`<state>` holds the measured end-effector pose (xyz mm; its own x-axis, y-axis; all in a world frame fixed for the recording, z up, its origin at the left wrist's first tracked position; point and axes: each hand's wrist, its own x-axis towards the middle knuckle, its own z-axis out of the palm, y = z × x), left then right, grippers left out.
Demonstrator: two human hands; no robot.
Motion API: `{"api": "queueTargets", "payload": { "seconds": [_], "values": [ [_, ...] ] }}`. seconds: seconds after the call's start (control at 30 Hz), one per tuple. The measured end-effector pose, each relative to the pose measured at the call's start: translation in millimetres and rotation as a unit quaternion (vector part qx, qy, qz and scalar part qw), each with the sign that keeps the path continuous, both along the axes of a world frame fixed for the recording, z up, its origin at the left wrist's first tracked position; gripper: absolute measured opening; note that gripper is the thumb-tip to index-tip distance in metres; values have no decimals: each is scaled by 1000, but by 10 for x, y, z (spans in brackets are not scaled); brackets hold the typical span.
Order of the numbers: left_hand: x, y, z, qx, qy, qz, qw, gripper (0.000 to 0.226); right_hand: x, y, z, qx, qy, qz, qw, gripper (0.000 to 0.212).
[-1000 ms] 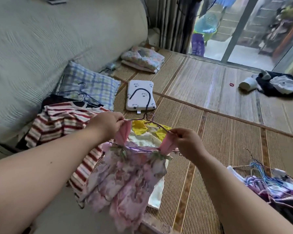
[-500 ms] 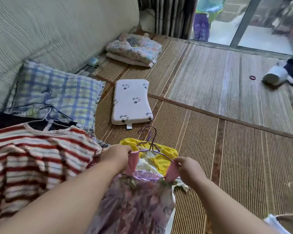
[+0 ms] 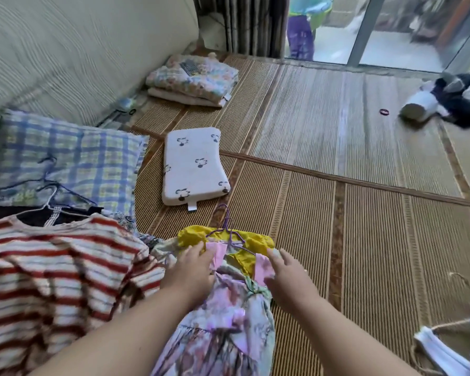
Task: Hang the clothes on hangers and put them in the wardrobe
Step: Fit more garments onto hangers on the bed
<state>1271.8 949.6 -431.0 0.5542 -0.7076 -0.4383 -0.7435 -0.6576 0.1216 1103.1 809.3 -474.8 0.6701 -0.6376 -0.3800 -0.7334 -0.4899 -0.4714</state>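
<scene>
Two hands at lower centre over dress [image 3: 228, 316], which lies on purple hanger [image 3: 229, 232] atop yellow garment [image 3: 190, 236] on mat [image 3: 364, 240]. Left hand [image 3: 190, 270] fingers nearly straight, touching left pink strap. Right hand [image 3: 288, 275] fingers spread apart by right strap, gripping nothing. Striped shirt [image 3: 52, 267] at lower left.
</scene>
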Motion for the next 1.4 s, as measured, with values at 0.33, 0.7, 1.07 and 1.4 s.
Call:
{"api": "queueTargets", "payload": {
  "seconds": [0.33, 0.7, 1.07, 1.4],
  "values": [
    [-1950, 711, 758, -38, 59, -135, 988, 63, -2257, 949, 762, -47, 50, -42, 997, 64],
    [-4225, 1044, 1093, -43, 146, -245, 957, 62, -4767, 1716, 1153, -41, 99, -168, 980, 60],
    [-5392, 107, 678, -23, 176, -253, 951, 58, -6125, 425, 1141, -47, 137, -213, 966, 53],
    [-5614, -957, -193, 83, 200, -149, 965, 74, -6208, -1267, 397, 7, 145, -175, 974, 26]
  ]
}}
